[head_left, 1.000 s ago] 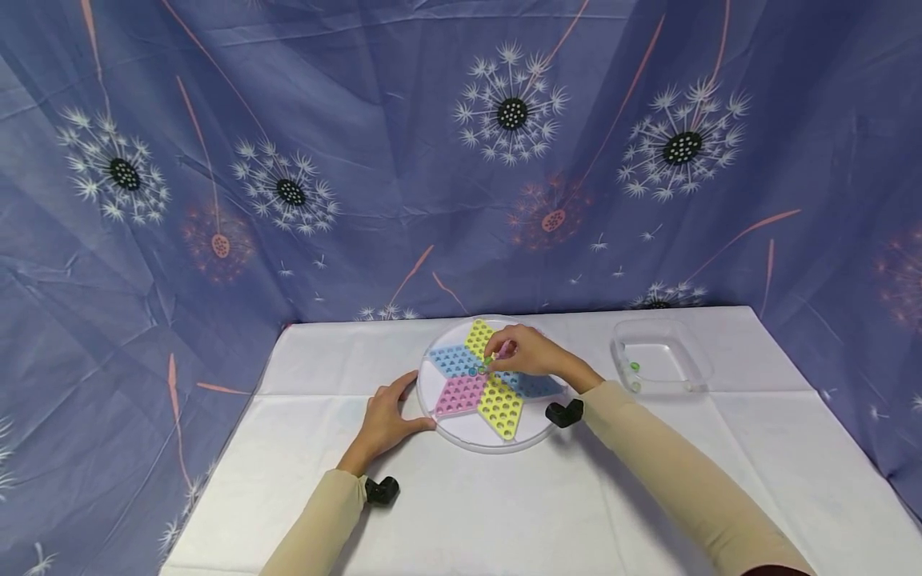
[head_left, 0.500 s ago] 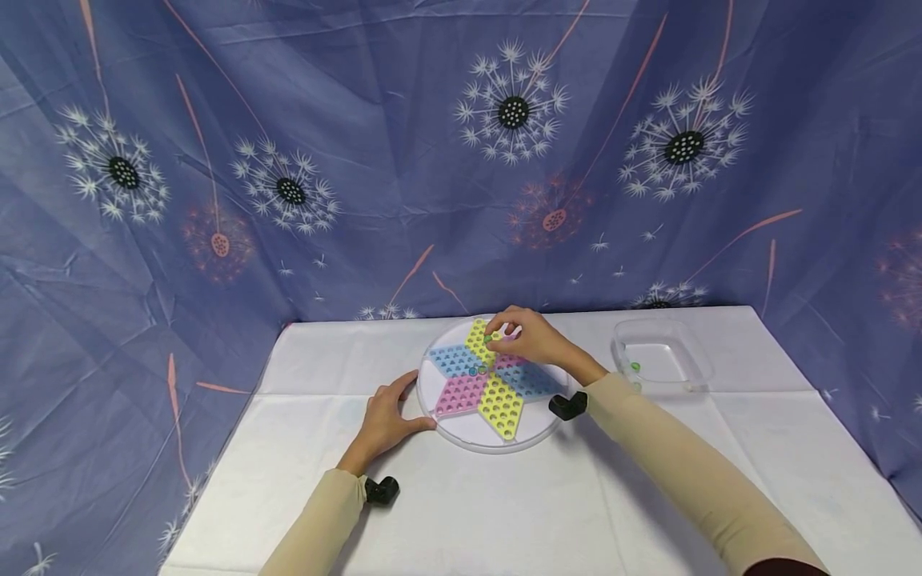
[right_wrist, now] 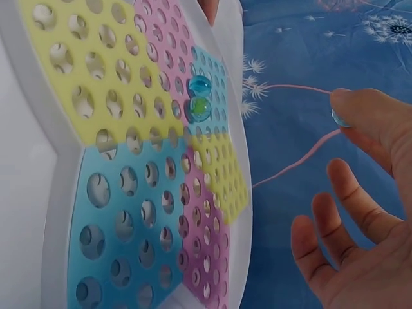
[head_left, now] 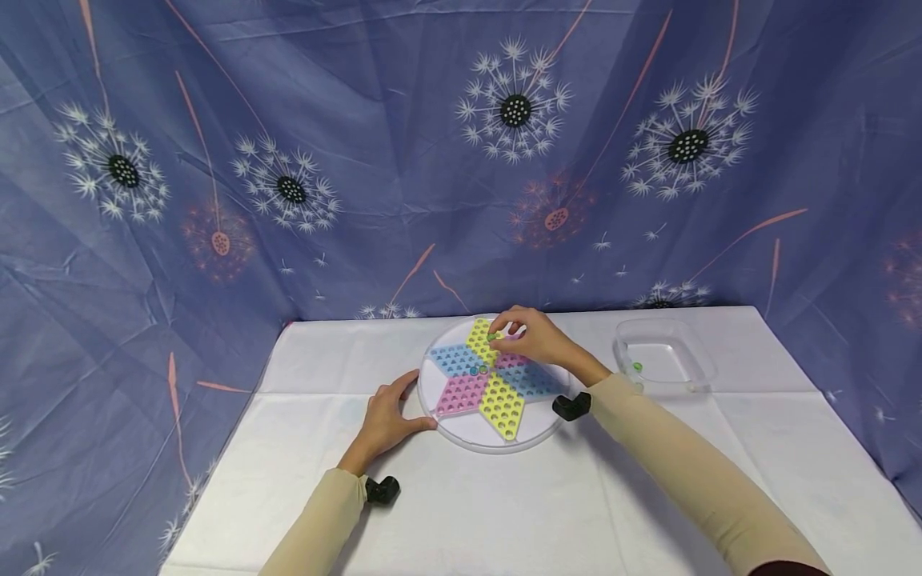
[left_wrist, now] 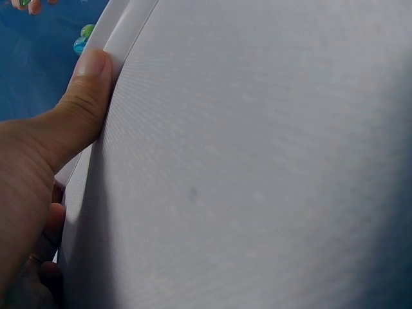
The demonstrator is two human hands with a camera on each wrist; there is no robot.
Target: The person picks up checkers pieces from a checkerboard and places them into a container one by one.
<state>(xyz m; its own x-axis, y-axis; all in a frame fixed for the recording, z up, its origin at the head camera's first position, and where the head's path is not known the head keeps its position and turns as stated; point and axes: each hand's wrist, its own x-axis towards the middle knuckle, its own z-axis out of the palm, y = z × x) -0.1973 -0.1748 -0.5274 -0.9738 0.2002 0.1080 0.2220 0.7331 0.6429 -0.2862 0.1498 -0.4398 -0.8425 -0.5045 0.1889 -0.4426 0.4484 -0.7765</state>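
Observation:
A round white Chinese checkers board (head_left: 468, 442) with yellow, blue and pink holed points lies on the table. My left hand (head_left: 385, 420) touches its left rim, thumb and fingers spread along the edge; in the left wrist view the thumb (left_wrist: 87, 96) lies straight against the rim. Above the board's far yellow point, my right hand (head_left: 535, 338) pinches a small glass marble (head_left: 492, 337) between thumb and index finger. The other right fingers are apart and loosely bent. Near the board's centre sit a blue marble (right_wrist: 200, 85) and, beside it, a green one (right_wrist: 199, 109).
A clear plastic box (head_left: 702, 373) stands at the back right of the white-covered table (head_left: 504, 512), with a few green marbles (head_left: 637, 367) at its left side. Behind hangs a blue dandelion-patterned cloth (head_left: 403, 160).
My right hand has moved away from the board's centre to the far yellow point, the marble still pinched. Since half a second ago it has barely shifted. My left hand stays at the rim.

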